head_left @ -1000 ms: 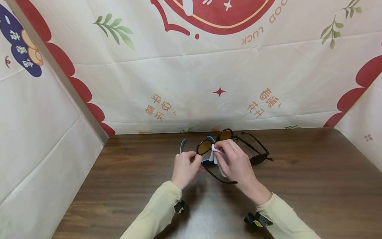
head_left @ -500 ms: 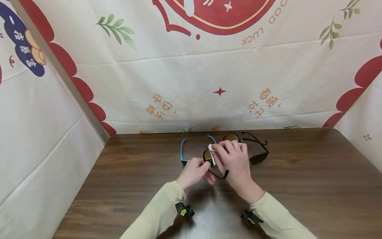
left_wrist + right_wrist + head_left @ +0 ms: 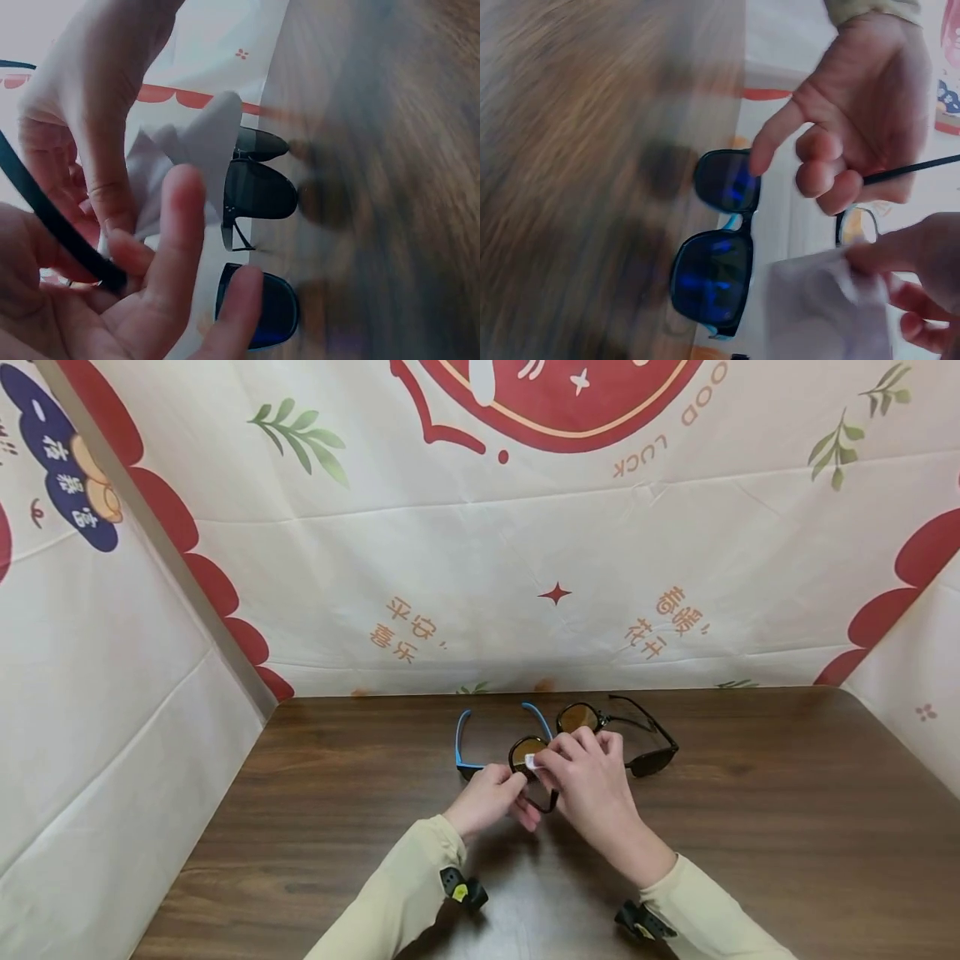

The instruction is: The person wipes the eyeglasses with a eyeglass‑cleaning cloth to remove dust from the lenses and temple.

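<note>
My left hand (image 3: 487, 797) pinches a dark-framed pair of sunglasses (image 3: 579, 717) with round brown lenses, held up over the table. One temple arm (image 3: 45, 217) crosses in front of the fingers in the left wrist view. With its thumb and fingers, my right hand (image 3: 596, 781) holds a white cloth (image 3: 817, 307) at the nearer lens, and that hand hides part of the frame. Behind my hands stand blue-armed sunglasses (image 3: 459, 739) whose lenses look dark blue in the right wrist view. Black sunglasses (image 3: 652, 762) rest right of them, partly covered by my right hand.
The brown wooden table (image 3: 750, 827) ends at a printed white cloth backdrop (image 3: 480, 568) just behind the glasses. Similar white panels rise at the left and right sides. A black strap device (image 3: 463, 889) sits on each wrist.
The held sunglasses have come lower and tilted, with the left hand shifting right and slightly toward me. The right hand's cloth has moved down over the lens, and less of it shows.
</note>
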{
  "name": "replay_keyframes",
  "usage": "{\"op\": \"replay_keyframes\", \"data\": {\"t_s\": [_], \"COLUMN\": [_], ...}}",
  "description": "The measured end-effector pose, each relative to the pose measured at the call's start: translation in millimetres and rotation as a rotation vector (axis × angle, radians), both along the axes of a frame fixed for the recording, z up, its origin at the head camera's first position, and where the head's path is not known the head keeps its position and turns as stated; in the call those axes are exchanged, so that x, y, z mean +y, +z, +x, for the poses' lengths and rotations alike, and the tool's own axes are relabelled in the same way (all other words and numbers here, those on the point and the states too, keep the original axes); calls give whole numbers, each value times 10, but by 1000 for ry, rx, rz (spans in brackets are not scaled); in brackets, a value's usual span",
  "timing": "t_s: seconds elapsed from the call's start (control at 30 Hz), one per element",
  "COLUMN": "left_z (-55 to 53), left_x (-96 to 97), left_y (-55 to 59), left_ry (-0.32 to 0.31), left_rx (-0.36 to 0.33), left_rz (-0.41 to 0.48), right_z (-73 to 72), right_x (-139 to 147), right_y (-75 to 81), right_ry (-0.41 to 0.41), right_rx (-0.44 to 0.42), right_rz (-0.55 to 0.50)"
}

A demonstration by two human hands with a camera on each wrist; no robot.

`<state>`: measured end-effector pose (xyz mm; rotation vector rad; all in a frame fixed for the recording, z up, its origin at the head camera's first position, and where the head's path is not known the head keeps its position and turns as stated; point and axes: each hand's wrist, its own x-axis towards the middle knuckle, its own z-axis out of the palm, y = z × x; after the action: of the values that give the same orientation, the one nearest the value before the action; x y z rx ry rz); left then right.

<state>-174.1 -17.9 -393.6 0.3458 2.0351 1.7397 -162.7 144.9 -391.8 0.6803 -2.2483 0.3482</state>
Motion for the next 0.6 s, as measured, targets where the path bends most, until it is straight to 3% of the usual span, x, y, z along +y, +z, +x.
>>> {"op": "replay_keyframes", "data": {"t_s": [0.1, 0.2, 0.4, 0.5, 0.6], "left_z": [-2, -4, -22, -26, -22], "left_x": [12, 27, 16, -16, -36], "left_y": [-6, -3, -27, -25, -19], "left_ry": [-11, -26, -41, -33, -53], "left_rx": [14, 21, 23, 33, 46], "left_rz": [-47, -61, -35, -70, -128], "right_z": [-28, -60, -37, -4, 14], "right_x": [4, -6, -13, 1, 16], "right_y": [-23, -40, -40, -27, -19], "right_ry": [-21, 6, 139, 124, 72], "right_rx": [86, 103, -64, -109, -82], "right_rz": [-37, -76, -44, -3, 19]}}
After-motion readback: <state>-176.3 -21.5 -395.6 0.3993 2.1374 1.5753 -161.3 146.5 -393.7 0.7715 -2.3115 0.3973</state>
